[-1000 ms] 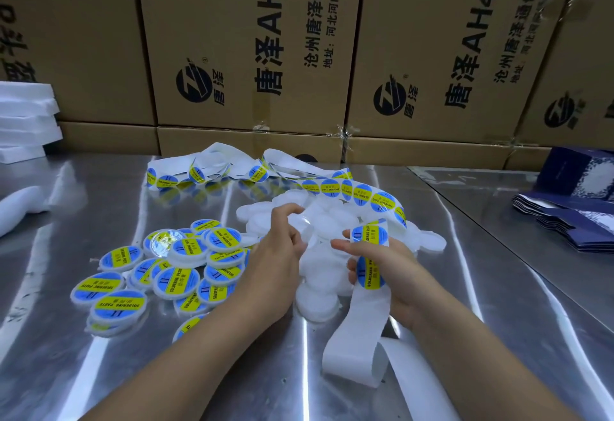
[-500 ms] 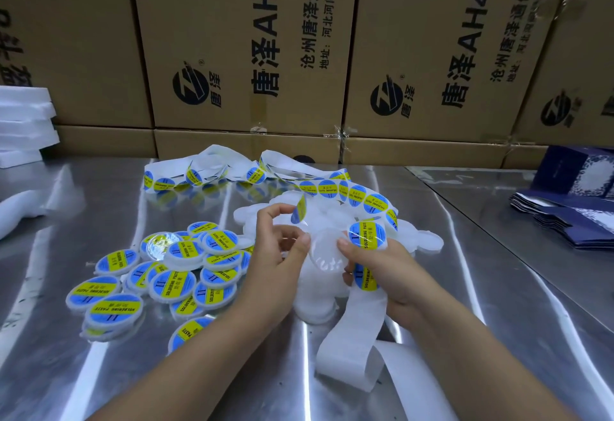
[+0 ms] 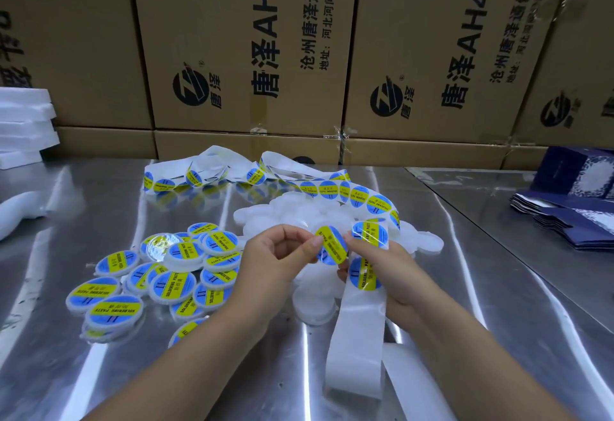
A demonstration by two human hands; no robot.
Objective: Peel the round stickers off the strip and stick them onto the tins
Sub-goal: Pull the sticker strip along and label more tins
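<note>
Nearest, the spent white tail of the strip (image 3: 357, 347) hangs from the right hand (image 3: 395, 274) down onto the steel table (image 3: 498, 304). It looks like limp, slick backing paper, so it is best held across its width. The right hand comes in from the near right. Its fingers curl round the strip, which drapes over them with two unpeeled labels showing, and its forefinger tip touches the right edge of the loose sticker (image 3: 332, 244).

The left hand (image 3: 279, 254) reaches in from the near left, knuckles up, with thumb and forefinger pinched together on the sticker's left edge. The sticker is probably feather-light, floppy film with a tacky back, so it should be held only at the rim and kept taut. Whether a tin already sits behind it I cannot tell.

Labelled tins (image 3: 172, 284) are heaped to the left. Beyond the hands lie the bare tins (image 3: 285, 213), which are small, pale and likely light, stiff and slippery. Farther off the strip loops away toward the cartons (image 3: 232, 55).
</note>
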